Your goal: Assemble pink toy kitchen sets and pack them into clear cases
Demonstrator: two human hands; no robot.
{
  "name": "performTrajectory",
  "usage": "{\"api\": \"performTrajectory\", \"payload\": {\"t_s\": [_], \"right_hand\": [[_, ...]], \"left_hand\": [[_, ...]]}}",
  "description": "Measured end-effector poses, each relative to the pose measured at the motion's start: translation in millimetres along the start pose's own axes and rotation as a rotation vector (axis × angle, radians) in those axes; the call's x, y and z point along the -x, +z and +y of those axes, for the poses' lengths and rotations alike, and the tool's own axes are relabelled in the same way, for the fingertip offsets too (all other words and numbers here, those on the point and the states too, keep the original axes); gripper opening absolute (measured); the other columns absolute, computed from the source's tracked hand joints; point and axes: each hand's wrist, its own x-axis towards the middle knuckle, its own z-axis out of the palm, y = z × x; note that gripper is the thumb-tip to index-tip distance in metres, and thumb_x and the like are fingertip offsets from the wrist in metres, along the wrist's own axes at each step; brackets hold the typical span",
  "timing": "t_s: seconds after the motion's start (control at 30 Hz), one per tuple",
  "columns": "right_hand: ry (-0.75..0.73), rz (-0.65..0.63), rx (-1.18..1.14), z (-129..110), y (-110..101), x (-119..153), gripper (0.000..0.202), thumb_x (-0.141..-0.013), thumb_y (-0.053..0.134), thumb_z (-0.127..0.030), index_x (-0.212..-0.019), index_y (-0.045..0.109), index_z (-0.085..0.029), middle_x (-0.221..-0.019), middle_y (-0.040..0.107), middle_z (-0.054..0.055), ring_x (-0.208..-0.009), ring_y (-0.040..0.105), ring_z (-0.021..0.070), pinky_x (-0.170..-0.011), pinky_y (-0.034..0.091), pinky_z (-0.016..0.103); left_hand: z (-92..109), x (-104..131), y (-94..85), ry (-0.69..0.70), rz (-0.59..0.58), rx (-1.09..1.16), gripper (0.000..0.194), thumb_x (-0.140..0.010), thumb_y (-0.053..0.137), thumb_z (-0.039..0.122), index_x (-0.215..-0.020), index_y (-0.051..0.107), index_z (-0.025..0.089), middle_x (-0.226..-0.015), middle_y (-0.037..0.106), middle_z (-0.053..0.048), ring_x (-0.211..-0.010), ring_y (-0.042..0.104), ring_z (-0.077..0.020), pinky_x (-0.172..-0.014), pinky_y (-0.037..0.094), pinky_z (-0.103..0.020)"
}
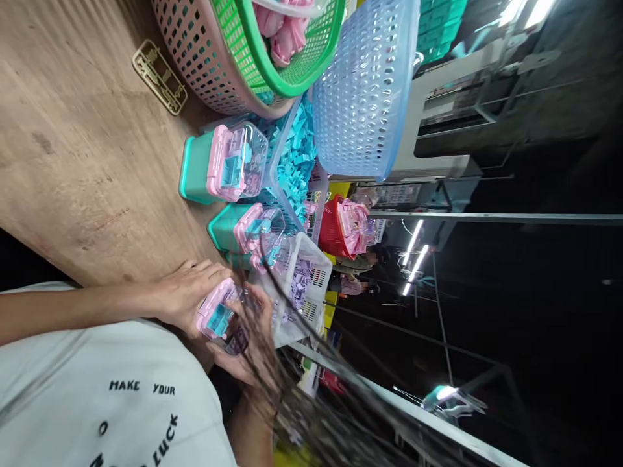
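The picture lies turned on its side. Close to my white shirt, my left hand (pixel 187 295) is closed round the base end of a small box (pixel 211 318) with a pink rim, a clear cover and blue and purple pieces inside. My right hand (pixel 263 360) grips the clear end of the same box, its fingers partly hidden by blurred strands of hair. Just past my hands on the table stand two similar boxes with teal bases, a nearer box (pixel 226 227) and a farther box (pixel 198 165).
A pale mould frame (pixel 160 76) lies on the wooden table (pixel 82 149). Beside it stand a pink basket (pixel 195 45), a green basket (pixel 282 84) and a blue basket (pixel 365 91). Bins hold blue pieces (pixel 296 155) and purple pieces (pixel 299 285). People (pixel 357 263) are in the background.
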Motion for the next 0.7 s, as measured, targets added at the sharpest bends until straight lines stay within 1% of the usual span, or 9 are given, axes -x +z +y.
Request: {"api": "performTrajectory", "payload": {"t_s": [0.13,0.3,0.37,0.47,0.53,0.63,0.7], "right_hand": [[-0.019,-0.028,0.013,-1,-3,-2,0.078,-0.065,0.086,-0.030,-0.136,0.053,-0.032,-0.148,0.037,0.009,-0.143,0.044,0.0360,-0.113,0.051,0.054],[-0.028,-0.054,0.017,-2,-7,-7,0.076,-0.065,0.087,-0.033,-0.134,0.055,-0.031,-0.147,0.038,0.009,-0.143,0.045,0.0351,-0.114,0.051,0.054],[-0.038,-0.061,0.033,-3,-8,-8,0.075,-0.066,0.088,-0.036,-0.135,0.056,-0.031,-0.148,0.038,0.009,-0.142,0.046,0.0350,-0.114,0.051,0.054],[-0.037,-0.026,0.050,-3,-7,-8,0.078,-0.065,0.091,-0.043,-0.135,0.058,-0.032,-0.149,0.039,0.010,-0.140,0.049,0.0350,-0.112,0.053,0.053],[-0.022,0.006,0.049,-3,-4,-7,0.079,-0.065,0.092,-0.044,-0.136,0.058,-0.032,-0.151,0.039,0.010,-0.139,0.051,0.0351,-0.112,0.053,0.054],[-0.040,0.049,0.046,-2,0,-7,0.078,-0.067,0.089,-0.040,-0.138,0.056,-0.032,-0.151,0.042,0.010,-0.137,0.053,0.0347,-0.110,0.054,0.053],[-0.077,0.080,0.029,0,3,-6,0.074,-0.068,0.087,-0.038,-0.136,0.057,-0.032,-0.148,0.045,0.010,-0.134,0.055,0.0340,-0.108,0.055,0.053]], "left_hand": [[-1,0,1.1,0.007,-0.005,0.005,0.096,-0.054,0.088,0.043,-0.134,0.040,0.022,-0.126,0.058,-0.012,-0.118,0.056,-0.0346,-0.097,0.044,-0.046],[-1,-1,-0.6,0.005,-0.014,-0.016,0.088,-0.053,0.087,0.041,-0.129,0.046,0.022,-0.124,0.059,-0.011,-0.116,0.056,-0.0348,-0.094,0.045,-0.044],[1,-1,-2.5,0.007,-0.014,-0.010,0.089,-0.052,0.087,0.040,-0.129,0.046,0.022,-0.124,0.060,-0.011,-0.116,0.057,-0.0346,-0.093,0.045,-0.043],[2,-2,-3.7,0.040,0.015,0.041,0.086,-0.053,0.087,0.047,-0.125,0.048,0.022,-0.121,0.061,-0.009,-0.112,0.059,-0.0330,-0.092,0.045,-0.041],[2,-2,-2.9,0.052,0.028,0.061,0.083,-0.055,0.086,0.048,-0.123,0.049,0.022,-0.121,0.062,-0.009,-0.112,0.059,-0.0322,-0.093,0.045,-0.041],[1,-1,-1.3,0.013,0.004,0.021,0.089,-0.052,0.087,0.040,-0.130,0.046,0.022,-0.126,0.060,-0.010,-0.115,0.058,-0.0335,-0.093,0.045,-0.043],[1,-1,-1.0,-0.009,-0.012,-0.007,0.092,-0.051,0.087,0.037,-0.131,0.045,0.022,-0.127,0.060,-0.010,-0.116,0.057,-0.0343,-0.092,0.045,-0.043]]}}
